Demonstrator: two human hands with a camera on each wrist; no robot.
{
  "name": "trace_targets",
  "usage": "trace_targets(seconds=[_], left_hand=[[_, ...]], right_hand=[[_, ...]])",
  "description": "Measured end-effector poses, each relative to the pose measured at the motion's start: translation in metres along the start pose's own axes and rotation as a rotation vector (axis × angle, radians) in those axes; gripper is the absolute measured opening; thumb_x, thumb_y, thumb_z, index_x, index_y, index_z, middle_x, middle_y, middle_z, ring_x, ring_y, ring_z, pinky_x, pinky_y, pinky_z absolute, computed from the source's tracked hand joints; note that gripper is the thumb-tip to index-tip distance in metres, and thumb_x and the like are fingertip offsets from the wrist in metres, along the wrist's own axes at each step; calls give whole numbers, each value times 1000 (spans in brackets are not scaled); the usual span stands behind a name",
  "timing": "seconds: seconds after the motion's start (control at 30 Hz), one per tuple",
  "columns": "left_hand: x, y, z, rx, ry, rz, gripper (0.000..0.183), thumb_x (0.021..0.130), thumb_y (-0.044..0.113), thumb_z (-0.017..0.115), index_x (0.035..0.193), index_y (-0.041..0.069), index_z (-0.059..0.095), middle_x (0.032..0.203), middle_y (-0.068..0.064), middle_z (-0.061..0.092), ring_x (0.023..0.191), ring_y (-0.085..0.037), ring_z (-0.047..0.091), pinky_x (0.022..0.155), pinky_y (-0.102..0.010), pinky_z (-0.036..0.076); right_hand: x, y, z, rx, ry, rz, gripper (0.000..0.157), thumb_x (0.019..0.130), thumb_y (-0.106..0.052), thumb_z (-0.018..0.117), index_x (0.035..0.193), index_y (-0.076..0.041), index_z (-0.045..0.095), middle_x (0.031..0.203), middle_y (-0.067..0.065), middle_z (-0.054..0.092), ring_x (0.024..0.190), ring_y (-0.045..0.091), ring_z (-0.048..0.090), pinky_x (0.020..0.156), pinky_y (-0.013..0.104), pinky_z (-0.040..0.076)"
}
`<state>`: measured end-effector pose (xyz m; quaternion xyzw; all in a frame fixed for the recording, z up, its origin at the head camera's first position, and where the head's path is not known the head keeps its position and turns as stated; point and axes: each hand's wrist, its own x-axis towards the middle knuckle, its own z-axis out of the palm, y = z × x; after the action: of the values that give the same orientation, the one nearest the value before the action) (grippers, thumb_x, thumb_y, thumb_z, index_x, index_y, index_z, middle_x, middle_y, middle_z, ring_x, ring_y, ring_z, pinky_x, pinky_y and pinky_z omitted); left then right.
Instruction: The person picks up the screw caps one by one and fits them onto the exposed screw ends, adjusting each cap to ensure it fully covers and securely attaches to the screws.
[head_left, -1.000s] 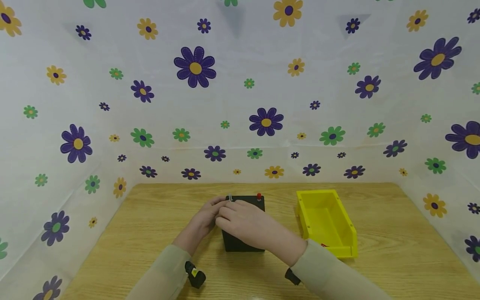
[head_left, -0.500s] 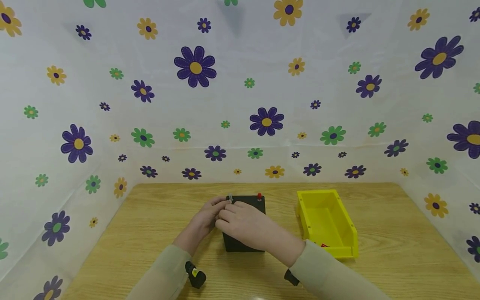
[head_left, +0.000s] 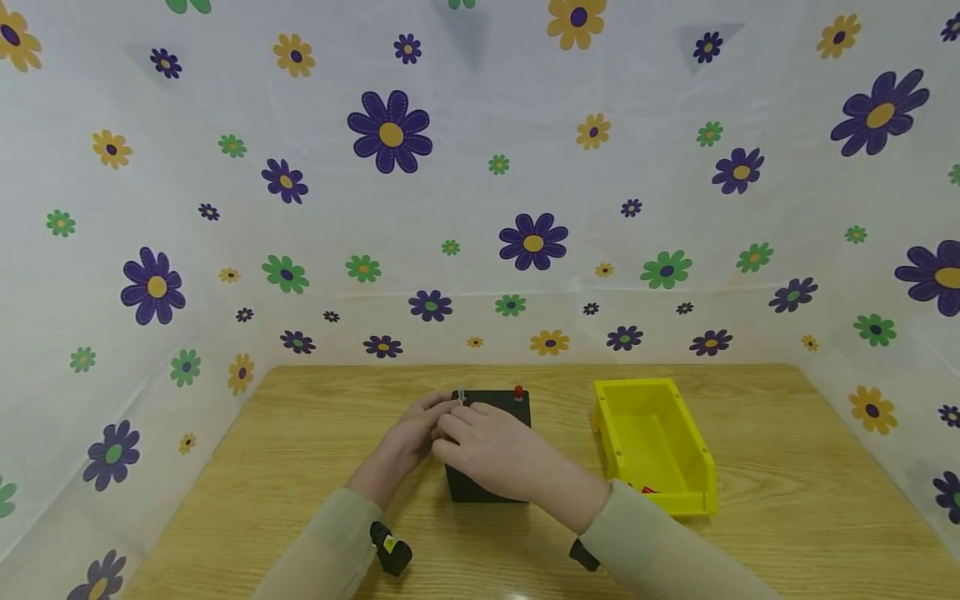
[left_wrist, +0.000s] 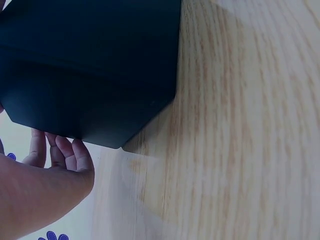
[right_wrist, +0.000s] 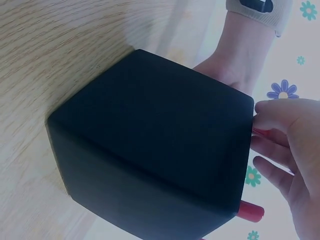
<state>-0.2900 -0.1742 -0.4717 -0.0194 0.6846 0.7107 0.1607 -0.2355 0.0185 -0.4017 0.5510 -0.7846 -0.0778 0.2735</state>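
Note:
In the head view a black box (head_left: 487,487) stands upright on the table, with a silver post (head_left: 461,396) at its top left corner and a red-tipped fitting (head_left: 518,393) at its top right. My left hand (head_left: 408,437) holds the box's left side; in the left wrist view its bent fingers (left_wrist: 82,156) lie at the box's back edge. Crossing in front of the box, my right hand (head_left: 483,442) has its fingertips at the top left corner. A small red piece (right_wrist: 262,132) shows between its fingers in the right wrist view, mostly hidden.
A yellow bin (head_left: 697,500) stands right of the box. Small red parts (head_left: 650,490) lie at its near end. Dark camera units (head_left: 392,550) sit at the wrists. Flowered white sheeting (head_left: 450,192) encloses the wooden table (head_left: 300,467) at the back and sides.
Both hands stay at the box's top left corner. The right fingers shift only slightly there; the box and the bin keep their places.

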Motion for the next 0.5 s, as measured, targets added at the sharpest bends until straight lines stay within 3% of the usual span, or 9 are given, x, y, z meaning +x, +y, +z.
trace_targets(seconds=[0.13, 0.27, 0.5], left_hand=[[0, 0, -1, 0, 6, 8, 21, 109, 18, 56, 125, 6, 61, 92, 10, 64, 85, -7, 58, 74, -21, 48], [1, -1, -1, 15, 18, 6, 29, 109, 20, 56, 131, 1, 59, 95, 9, 65, 88, -8, 58, 78, -21, 48], [2, -2, 1, 33, 49, -16, 32, 105, 21, 62, 130, 2, 58, 100, 6, 64, 93, -10, 57, 82, -23, 49]], right_hand=[[-1, 0, 2, 1, 65, 16, 6, 104, -21, 67, 105, -19, 73, 112, -4, 71, 110, 14, 67, 93, 26, 56], [-5, -1, 2, -12, 99, 37, 13, 102, -23, 68, 112, -19, 74, 115, -3, 71, 114, 15, 67, 101, 27, 56], [-11, -2, 0, -11, 31, 58, 33, 100, -31, 72, 130, -17, 69, 127, -2, 70, 120, 15, 66, 110, 27, 52]])
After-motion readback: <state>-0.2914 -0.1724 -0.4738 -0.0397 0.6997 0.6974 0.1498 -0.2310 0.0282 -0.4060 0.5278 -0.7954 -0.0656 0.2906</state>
